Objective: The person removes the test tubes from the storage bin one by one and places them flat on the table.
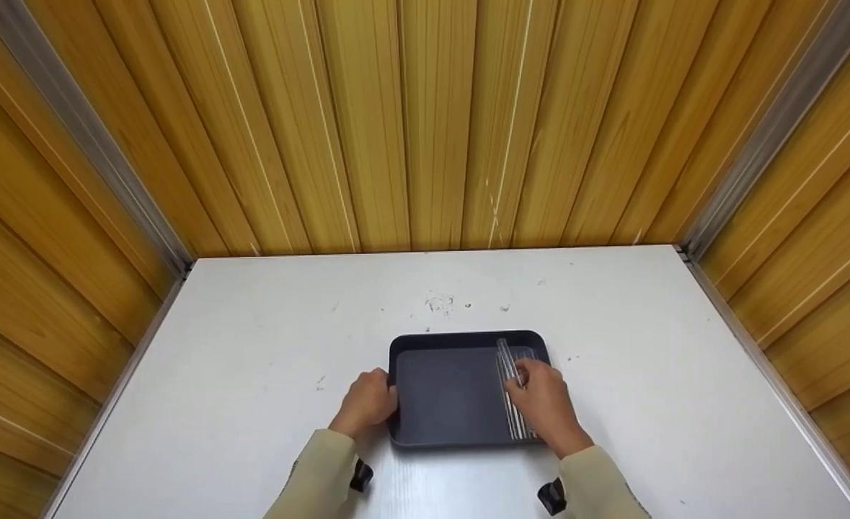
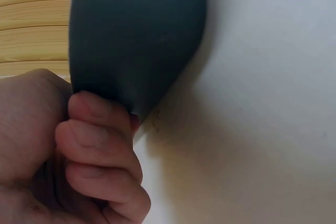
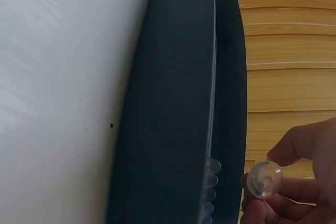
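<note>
Head view shows clear rods (image 1: pixel 512 393) lying near-to-far along the right side of the dark tray (image 1: pixel 446 393), the right hand (image 1: pixel 543 407) pinching one while the left hand (image 1: pixel 367 404) grips the tray's left rim.

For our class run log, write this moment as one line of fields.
left hand: grips tray edge | right hand: pinches one clear rod | more rods: lying in tray | tray: on white table
</note>
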The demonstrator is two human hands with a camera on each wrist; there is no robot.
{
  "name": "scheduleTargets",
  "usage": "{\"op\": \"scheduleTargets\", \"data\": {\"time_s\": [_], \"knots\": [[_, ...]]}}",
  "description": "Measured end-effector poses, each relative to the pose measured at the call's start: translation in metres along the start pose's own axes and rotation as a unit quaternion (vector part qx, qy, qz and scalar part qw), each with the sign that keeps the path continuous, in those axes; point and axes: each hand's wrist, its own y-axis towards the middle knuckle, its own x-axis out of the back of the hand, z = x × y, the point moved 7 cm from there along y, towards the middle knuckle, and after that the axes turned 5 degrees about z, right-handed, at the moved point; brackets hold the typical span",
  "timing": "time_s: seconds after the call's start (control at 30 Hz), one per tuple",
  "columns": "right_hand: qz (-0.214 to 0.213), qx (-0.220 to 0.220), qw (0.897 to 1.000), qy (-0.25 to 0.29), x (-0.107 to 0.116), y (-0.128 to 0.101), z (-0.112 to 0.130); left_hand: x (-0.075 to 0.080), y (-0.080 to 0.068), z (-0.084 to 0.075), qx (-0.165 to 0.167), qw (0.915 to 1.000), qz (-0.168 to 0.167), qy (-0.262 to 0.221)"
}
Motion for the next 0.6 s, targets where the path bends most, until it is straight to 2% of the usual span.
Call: {"op": "scheduleTargets", "data": {"time_s": [0.43, 0.6], "knots": [[-0.012, 0.002, 1.0, -0.002, 0.01, 0.0, -0.006, 0.002, 0.001, -0.003, -0.001, 0.9999, -0.01, 0.005], [-0.016, 0.004, 1.0, -0.008, 0.014, 0.0, -0.007, 0.0, 0.002, -0.001, 0.0, 1.0, -0.002, 0.006]]}}
